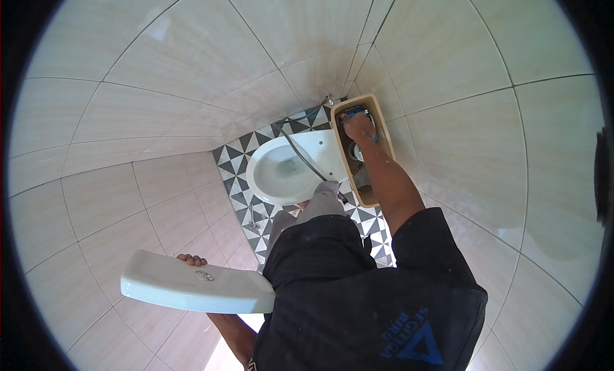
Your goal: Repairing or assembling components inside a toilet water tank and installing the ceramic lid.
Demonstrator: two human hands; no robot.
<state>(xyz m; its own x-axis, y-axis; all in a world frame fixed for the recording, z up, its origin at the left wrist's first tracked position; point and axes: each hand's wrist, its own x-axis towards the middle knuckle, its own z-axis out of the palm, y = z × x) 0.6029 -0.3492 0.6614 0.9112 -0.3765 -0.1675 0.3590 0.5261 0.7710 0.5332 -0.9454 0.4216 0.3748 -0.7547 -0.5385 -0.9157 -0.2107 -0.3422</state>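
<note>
White tank lid (195,289) in curled left fingers (191,260)

Premises: a toilet room or bathroom, with tiled walls and floor. Determining fixture: a white toilet bowl (265,182), set near a corner, with an open, tan-rimmed cistern (352,101) at its back. The white cistern lid (173,284), off its seat, carries a metal flush button (204,276). Plumbing is in evidence — a grey hose (299,153) passes over the bowl, and a metal valve (330,100) sits at the wall. Finishes suit a wet room: glossy cream wall tiles (224,51), patterned black-and-white floor tiles (238,158). Outer margins are dark and distorted — whether this is a home cannot be told.
</note>
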